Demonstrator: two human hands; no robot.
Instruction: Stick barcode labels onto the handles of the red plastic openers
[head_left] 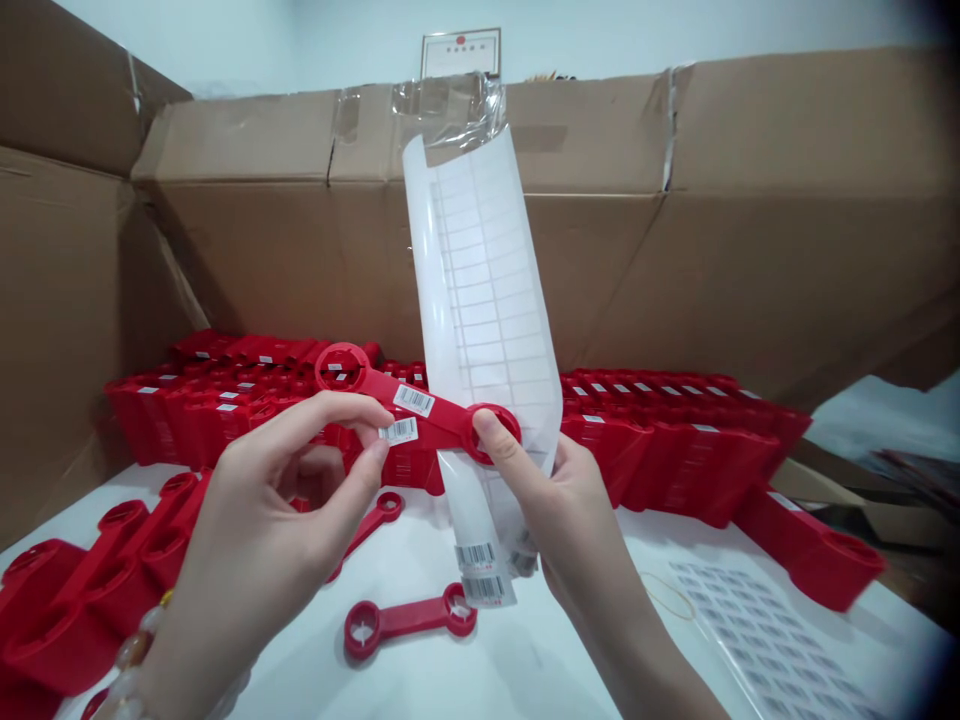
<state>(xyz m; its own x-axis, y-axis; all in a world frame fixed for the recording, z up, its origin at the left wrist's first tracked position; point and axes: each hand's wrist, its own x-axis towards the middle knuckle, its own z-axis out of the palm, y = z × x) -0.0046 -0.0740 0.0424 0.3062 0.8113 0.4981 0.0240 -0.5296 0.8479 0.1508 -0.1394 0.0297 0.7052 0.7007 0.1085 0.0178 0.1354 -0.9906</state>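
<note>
The left hand (300, 500) has its fingers pinching one loose label (401, 431) by its end; so small a contact should spare the adhesive. The right hand (574, 500) grasps the red two-ringed piece (448, 413) and label sheet (495, 300) together, above the worktop (517, 655), short of its far edge. A firm thumb likely prevents twisting; holding the label flat, square to the bar, should avoid creases.

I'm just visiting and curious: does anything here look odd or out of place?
Clear tape atop the cardboard looks wrinkled and bunched. At far right, one red piece juts out from the otherwise neat rows. The label sheet in the right hand curls.
</note>
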